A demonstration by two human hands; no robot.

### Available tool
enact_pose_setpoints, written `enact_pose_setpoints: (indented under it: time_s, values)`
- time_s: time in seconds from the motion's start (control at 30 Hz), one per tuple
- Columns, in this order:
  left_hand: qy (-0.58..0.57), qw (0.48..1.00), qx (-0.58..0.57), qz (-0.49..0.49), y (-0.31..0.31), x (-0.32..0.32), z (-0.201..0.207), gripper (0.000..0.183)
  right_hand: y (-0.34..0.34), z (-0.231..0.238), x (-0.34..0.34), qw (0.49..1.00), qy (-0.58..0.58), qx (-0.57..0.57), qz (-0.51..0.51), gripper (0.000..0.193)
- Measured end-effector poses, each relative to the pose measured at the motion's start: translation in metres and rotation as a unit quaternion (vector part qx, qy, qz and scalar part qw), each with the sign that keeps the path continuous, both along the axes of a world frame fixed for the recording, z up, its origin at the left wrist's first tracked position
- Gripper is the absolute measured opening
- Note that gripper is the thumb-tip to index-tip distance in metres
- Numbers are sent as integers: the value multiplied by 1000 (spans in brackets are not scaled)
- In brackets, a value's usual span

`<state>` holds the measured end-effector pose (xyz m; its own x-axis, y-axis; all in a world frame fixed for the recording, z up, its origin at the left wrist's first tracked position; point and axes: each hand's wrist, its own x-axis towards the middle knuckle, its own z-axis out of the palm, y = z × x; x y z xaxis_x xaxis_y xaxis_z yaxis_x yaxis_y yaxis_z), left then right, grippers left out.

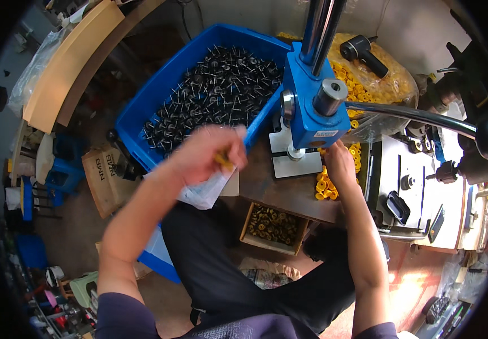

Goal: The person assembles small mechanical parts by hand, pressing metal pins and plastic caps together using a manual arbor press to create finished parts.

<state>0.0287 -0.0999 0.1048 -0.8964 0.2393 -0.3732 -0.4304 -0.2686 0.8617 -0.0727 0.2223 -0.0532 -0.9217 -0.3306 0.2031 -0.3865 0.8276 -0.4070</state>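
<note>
My left hand [210, 152] is smeared by motion in front of the blue bin [134, 150]. Its fingers are closed around a small yellow part [224, 161]. Below that hand lies a white plastic bag or sheet [201, 195]. In the bin are many black round pieces with thin metal pins [216, 85]. My right hand [340, 163] reaches beside the blue arbor press [314, 107], above loose yellow ring-shaped caps [326, 187]. Its fingers are curled together, with the tips partly hidden by the press; what they hold does not show.
A long metal lever [413, 113] sticks out rightward from the press. Behind it lies a clear bag of yellow caps [388, 85] with a black handheld tool [364, 55] on top. An open wooden box [272, 247] of small parts sits under the bench edge. Machinery [408, 181] stands at right.
</note>
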Motion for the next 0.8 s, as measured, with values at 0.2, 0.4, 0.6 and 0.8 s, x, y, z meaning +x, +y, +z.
enact_pose_setpoints:
  time_s: [0.2, 0.4, 0.6, 0.8]
  values:
    - [237, 597, -752, 146, -149, -146, -56, 34, -2, 6, 1, 999, -34, 34, 18, 7]
    - [94, 575, -807, 93, -170, -190, -90, 24, 0, 20, 4, 996, -72, 57, 7, 6]
    - [134, 561, -810, 106, -166, -171, -75, 18, 3, 30, 1, 993, -85, 80, 9, 9]
    - [259, 804, -517, 139, -39, -70, -5, 12, 18, 39, 5, 996, -78, 33, -4, 18]
